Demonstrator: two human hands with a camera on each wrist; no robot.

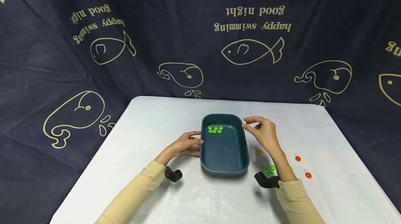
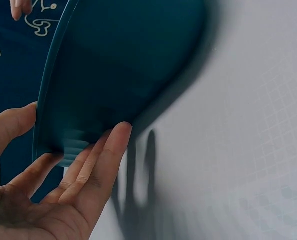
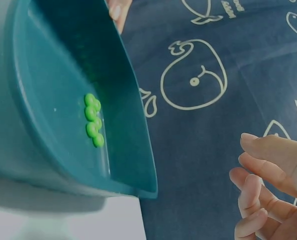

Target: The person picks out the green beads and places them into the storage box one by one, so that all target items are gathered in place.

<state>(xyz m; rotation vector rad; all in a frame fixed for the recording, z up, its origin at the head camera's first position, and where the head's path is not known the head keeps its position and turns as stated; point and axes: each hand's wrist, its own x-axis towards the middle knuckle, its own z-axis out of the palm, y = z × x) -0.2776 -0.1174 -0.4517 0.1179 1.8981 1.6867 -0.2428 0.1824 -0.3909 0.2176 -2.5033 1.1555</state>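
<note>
Six green rings in the head view, set in two short rows toward the far left corner of the blue tray, probably bunched there to leave floor for others. Tray on the white table, between both hands, likely for easy reach from either side. Outside it, near the right forearm, loose green rings, a yellow piece and two red pieces, perhaps laid there to suit the right hand. Thumb and forefinger of that hand nearly together by the right rim, nothing visible between. Left hand at the opposite wall, apparently for steadying.

In the left wrist view, thumb at the rim and fingers spread along the outer wall: a light pinch on the tray, presumably enough against sliding.

In the right wrist view, right hand partly open, fingers loosely bent, holding nothing, apart from the tray, with dark curtain showing between. Left fingertips just visible at the opposite rim.
</note>
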